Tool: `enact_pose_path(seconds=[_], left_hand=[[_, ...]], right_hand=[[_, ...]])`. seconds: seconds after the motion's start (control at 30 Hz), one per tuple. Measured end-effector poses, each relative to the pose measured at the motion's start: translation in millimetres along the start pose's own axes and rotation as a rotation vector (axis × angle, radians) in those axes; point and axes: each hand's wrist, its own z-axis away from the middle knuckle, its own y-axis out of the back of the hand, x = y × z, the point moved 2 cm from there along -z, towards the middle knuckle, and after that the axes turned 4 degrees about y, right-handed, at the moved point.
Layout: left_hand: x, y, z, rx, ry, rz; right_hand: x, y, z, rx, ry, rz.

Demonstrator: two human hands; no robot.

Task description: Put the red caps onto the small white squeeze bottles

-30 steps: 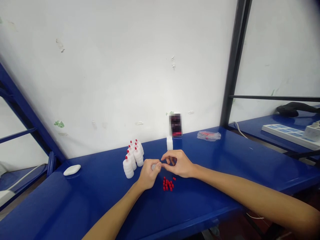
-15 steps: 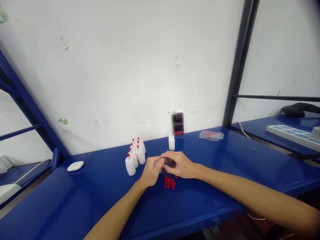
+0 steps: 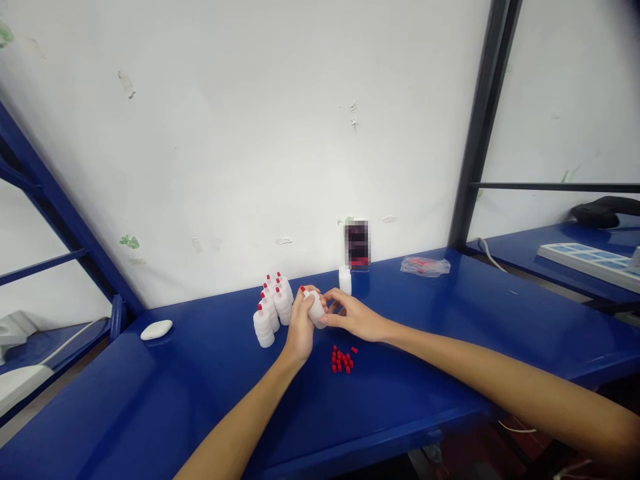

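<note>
Counter [image 3: 200,387], blue, glossy, set against a white, scuffed wall [image 3: 225,147]. On it, to my left: one white rounded case [image 3: 157,330], lying flat; one close cluster of white bottles with red caps [image 3: 264,328], upright, near my left hand [image 3: 300,333]. Nearer me than the hands: one pile of small loose red caps [image 3: 343,362], one lying slightly apart. Just beyond my right hand [image 3: 357,317]: one white bottle standing alone [image 3: 345,281], in the way of a straight reach to the dark, blurred-out item [image 3: 357,244] by the wall. Farther right: one clear plastic bag [image 3: 425,266] with red contents. Beyond the black post [image 3: 480,140]: a white power strip [image 3: 590,259] on a second blue surface. Item in hand: one bottle [image 3: 316,311], white, round-shouldered, red tip fitted, held above the counter between my hands, tilted, tip up and to the left. Left hand closed round it, thumb along its side; right hand curved, thumb and fingers at its other side, how firmly I cannot tell.
</note>
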Motion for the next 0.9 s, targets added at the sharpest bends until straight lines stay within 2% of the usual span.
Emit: enact_pose_path(seconds=[0.13, 0.2, 0.27, 0.37, 0.5, 0.57, 0.67, 0.73, 0.9], left_hand=[[-3.7, -10.3, 7.9, -0.069, 0.047, 0.033], [-2.8, -13.6, 12.9, -0.116, 0.049, -0.021], [1.1, -14.9, 17.3, -0.146, -0.004, -0.144], [9.1, -12.2, 20.0, -0.133, -0.173, -0.388], [16.2, -0.7, 16.8, -0.04, -0.4, -0.714], [18.9, 6.5, 15.6, 0.017, -0.496, -0.809], [23.2, 16.6, 19.8, 0.062, -0.578, -0.856], [24.0, 22.3, 26.5, 0.004, -0.515, -0.916], [22.5, 39.4, 50.3, -0.138, -0.175, -1.205]], right_hand=[[-0.2, -5.2, 0.2, -0.07, -0.109, -0.392], [-2.5, -5.5, 1.1, -0.083, -0.094, -0.456], [-4.2, -4.9, 1.9, -0.085, -0.068, -0.445], [-7.4, -2.9, 3.0, -0.072, 0.001, -0.374], [-13.1, 2.0, 6.7, -0.113, 0.147, -0.162], [-11.8, 6.6, 8.2, -0.127, 0.203, 0.024], [-0.9, 16.5, 7.4, -0.083, 0.194, 0.272], [8.6, 23.9, 5.2, -0.019, 0.149, 0.342], [18.9, 33.7, 1.3, 0.087, 0.036, 0.317]])
